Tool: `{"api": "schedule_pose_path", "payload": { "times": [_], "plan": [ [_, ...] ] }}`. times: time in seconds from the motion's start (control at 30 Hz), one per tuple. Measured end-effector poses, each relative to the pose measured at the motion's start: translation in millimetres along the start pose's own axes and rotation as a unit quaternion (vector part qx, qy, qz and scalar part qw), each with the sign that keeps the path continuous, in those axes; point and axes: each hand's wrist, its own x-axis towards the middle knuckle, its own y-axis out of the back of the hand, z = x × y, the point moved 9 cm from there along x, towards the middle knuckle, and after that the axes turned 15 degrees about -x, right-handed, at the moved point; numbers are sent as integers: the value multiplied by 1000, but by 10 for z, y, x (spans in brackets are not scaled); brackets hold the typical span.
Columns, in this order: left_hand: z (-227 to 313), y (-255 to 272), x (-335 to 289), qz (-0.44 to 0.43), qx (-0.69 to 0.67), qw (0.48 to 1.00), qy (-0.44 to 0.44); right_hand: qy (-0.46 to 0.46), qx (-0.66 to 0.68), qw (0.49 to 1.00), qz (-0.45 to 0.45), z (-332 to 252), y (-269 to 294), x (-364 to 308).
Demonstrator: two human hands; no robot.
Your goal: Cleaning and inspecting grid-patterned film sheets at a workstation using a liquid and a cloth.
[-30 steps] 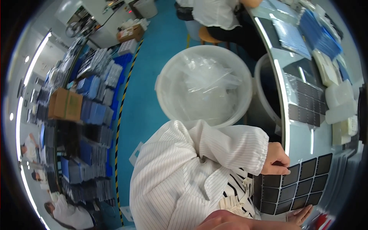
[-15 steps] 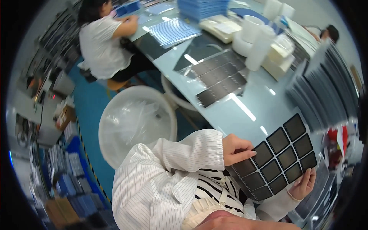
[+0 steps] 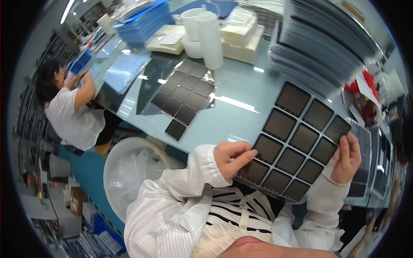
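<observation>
Between my two hands is a flat sheet (image 3: pixel 291 136) with a grid of dark, rounded squares set apart by pale strips. My left hand (image 3: pixel 234 160) pinches its left edge, thumb on top and the other fingers partly hidden. At the right edge, my right hand (image 3: pixel 346 158) grips the sheet near a corner, with some fingers behind it. The sheet is tilted above the near edge of the glossy table (image 3: pixel 234 122). A similar dark gridded sheet (image 3: pixel 186 91) lies on the table, further left, on or beside clear film.
A tall stack of grey sheets (image 3: pixel 322 43) stands at the back right. White rolls (image 3: pixel 210 43) and a blue stack (image 3: pixel 144 26) sit further back. A round white bin (image 3: pixel 112 172) with clear plastic stands left of me. Another person (image 3: pixel 71 103) sits at the table's far left.
My view has turned right, so the table and the other person appear further left. The sheet now looks larger and higher, still held in both hands.
</observation>
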Motion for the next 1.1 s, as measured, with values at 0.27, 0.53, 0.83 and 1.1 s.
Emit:
{"api": "schedule_pose_path", "payload": {
  "times": [0.27, 0.53, 0.83, 1.1],
  "plan": [
    [-129, 189, -25, 29, -36, 997, 55, -1, 31, 999, 22, -122, -173, 111],
    [-171, 189, -87, 5, -60, 998, 28, -7, 37, 999, -25, -75, -292, 239],
    [-123, 152, -97, 4, -17, 999, 28, 10, 41, 999, -3, -2, -209, 226],
    [-39, 254, -124, 40, -30, 999, -11, 28, 83, 996, -2, -194, -258, 175]
  ]
}}
